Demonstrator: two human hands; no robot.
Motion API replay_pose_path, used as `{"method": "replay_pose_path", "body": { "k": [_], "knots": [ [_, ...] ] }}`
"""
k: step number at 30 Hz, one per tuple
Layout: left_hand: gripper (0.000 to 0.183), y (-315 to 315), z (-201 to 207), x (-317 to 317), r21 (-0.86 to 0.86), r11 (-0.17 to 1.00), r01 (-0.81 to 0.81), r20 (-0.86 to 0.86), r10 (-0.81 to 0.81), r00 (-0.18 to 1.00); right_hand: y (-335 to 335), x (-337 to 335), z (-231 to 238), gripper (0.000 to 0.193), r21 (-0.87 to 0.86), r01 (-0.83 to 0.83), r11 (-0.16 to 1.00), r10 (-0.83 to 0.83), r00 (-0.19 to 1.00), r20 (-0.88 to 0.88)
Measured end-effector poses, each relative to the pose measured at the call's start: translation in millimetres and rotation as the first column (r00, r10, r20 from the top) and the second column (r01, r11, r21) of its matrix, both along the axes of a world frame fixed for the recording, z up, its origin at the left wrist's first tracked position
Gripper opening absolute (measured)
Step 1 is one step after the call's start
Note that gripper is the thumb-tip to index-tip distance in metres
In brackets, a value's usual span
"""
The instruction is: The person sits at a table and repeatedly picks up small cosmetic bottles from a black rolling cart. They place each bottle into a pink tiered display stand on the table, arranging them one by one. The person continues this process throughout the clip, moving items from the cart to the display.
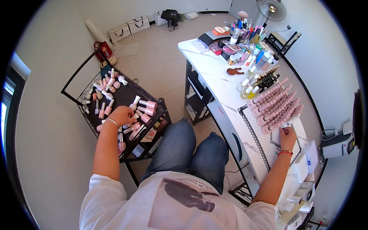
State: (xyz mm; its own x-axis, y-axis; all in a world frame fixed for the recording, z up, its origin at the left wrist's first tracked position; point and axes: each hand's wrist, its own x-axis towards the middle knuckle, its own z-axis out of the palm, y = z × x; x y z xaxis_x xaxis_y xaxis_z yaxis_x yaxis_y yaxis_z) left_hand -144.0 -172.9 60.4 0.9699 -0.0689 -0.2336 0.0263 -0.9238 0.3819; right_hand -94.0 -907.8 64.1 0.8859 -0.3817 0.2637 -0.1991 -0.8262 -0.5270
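The person's left arm reaches up from the lower left of the frame, elbow bent, a pale bracelet at the wrist. The left hand is palm down with its fingers curled among glossy pink bottles with white caps, which lie on a black metal cart with a raised rail left of centre. A white cap sits at its fingertips; whether they grip it, I cannot tell.

The right arm extends from the lower right, a red bracelet at the wrist. The right hand has its fingers bent together by a small white item, at the lower end of the slim pink bottles in rows; its grip cannot be made out.

Just right of the left hand, three pink bottles lie side by side; the rest overlap too much to count. The slim pink bottles form about five rows on one white dotted mat with black lace edging, on a white marble-patterned table. One brown wooden figure lies farther up the table. At the top are one round grey fan and, top left of centre, two fully visible white paper bags with black handles.
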Motion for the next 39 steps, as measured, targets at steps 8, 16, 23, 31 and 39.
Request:
{"method": "replay_pose_path", "body": {
  "k": [8,16,23,31,39],
  "knots": [
    [0.033,9,11,-7,-0.07,0.989,-0.132,0.026,0.134,0.991,-4,0,-2,0.02,0.027,-0.011,1.0,0.011,1.0,-0.007],
    [0.033,8,7,-6,-0.118,0.979,-0.165,-0.035,0.162,0.986,-1,-1,1,0.021,-0.006,-0.006,1.0,0.006,1.0,-0.023],
    [0.034,5,0,-3,-0.123,0.983,-0.138,-0.085,0.128,0.988,-3,0,-1,0.021,-0.003,-0.005,1.0,0.005,1.0,-0.016],
    [0.031,5,0,-2,-0.124,0.984,-0.13,-0.112,0.116,0.987,-1,0,1,0.022,0.008,0.002,1.0,-0.002,0.999,-0.037],
    [0.025,15,1,-5,-0.181,0.97,-0.164,-0.025,0.162,0.986,-1,0,1,0.022,-0.008,-0.003,1.0,0.003,1.0,-0.028]
  ]
}}
